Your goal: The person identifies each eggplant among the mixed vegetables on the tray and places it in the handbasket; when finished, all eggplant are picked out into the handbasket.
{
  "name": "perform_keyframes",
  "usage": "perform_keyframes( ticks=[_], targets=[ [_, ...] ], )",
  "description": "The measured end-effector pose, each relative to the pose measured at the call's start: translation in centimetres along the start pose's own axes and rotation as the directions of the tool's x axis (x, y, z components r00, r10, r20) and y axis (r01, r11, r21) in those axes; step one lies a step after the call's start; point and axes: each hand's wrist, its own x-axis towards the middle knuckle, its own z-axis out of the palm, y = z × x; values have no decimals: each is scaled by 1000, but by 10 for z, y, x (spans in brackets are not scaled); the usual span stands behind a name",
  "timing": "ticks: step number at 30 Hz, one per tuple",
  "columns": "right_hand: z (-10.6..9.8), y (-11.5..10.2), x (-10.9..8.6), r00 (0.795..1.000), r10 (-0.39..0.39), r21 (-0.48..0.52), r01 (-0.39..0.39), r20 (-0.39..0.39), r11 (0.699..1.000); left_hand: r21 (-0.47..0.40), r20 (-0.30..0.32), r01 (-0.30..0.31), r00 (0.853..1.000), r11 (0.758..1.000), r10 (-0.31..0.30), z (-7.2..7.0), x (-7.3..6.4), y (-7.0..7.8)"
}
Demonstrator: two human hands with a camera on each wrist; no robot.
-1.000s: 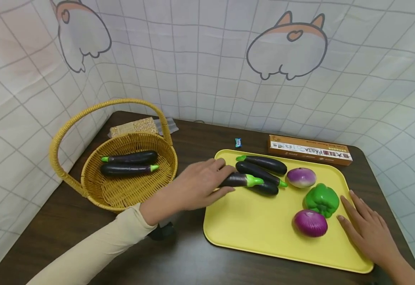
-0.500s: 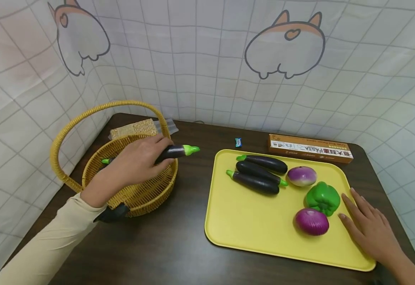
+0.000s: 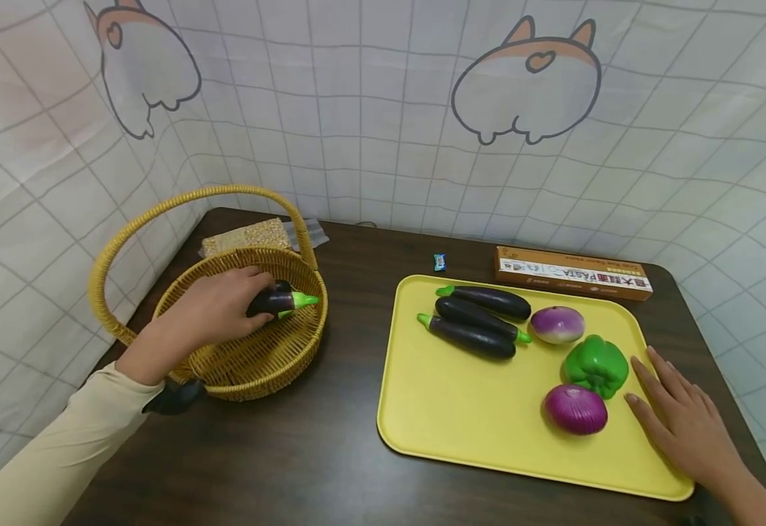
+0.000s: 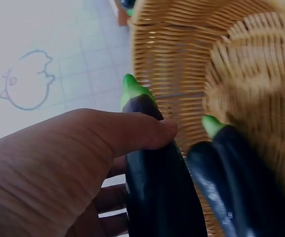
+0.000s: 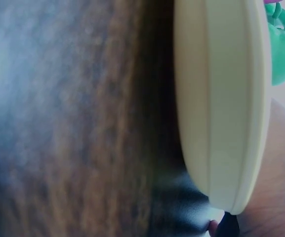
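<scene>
My left hand (image 3: 215, 307) grips a dark eggplant (image 4: 159, 182) with a green stem, thumb across its upper end, over the wicker basket (image 3: 258, 387). Two more eggplants (image 4: 241, 182) lie inside the basket in the left wrist view; in the head view the hand mostly covers them. My right hand (image 3: 682, 424) rests with fingers spread on the right edge of the yellow tray (image 3: 462, 416). Close to its fingertips sit a green bell pepper (image 3: 596, 367) and a purple onion (image 3: 576, 410). A purple-and-white turnip-like vegetable (image 3: 557, 325) and three eggplants (image 3: 475, 318) lie toward the tray's back.
The basket's tall arched handle (image 3: 212, 191) rises over its opening. Behind the basket lies a bag of yellow kernels (image 3: 251, 237). A pasta box (image 3: 574, 274) stands behind the tray, with a small blue packet (image 3: 439, 262) to its left. A grid-patterned curtain (image 3: 370, 109) backs the table.
My left hand has carried the eggplant from the tray leftward to the basket and lowered it into the opening. The right hand has stayed at the tray's edge.
</scene>
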Motion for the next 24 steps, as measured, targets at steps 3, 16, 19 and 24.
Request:
perform_keyframes(
  ticks=[3, 16, 19, 24],
  targets=[
    [0, 0, -1, 1000, 7, -1, -7, 6, 1000, 3, 23, 20, 1000, 1000, -20, 7, -2, -6],
    [1, 2, -1, 1000, 16, -7, -16, 15, 1000, 84, 71, 32, 997, 996, -38, 30, -7, -23],
    [0, 1, -1, 1000, 16, -10, -16, 15, 1000, 81, 65, 27, 997, 996, -33, 31, -9, -24],
    [-1, 2, -1, 1000, 12, -5, -12, 13, 1000, 77, 58, 21, 998, 997, -25, 32, -12, -26]
  ],
)
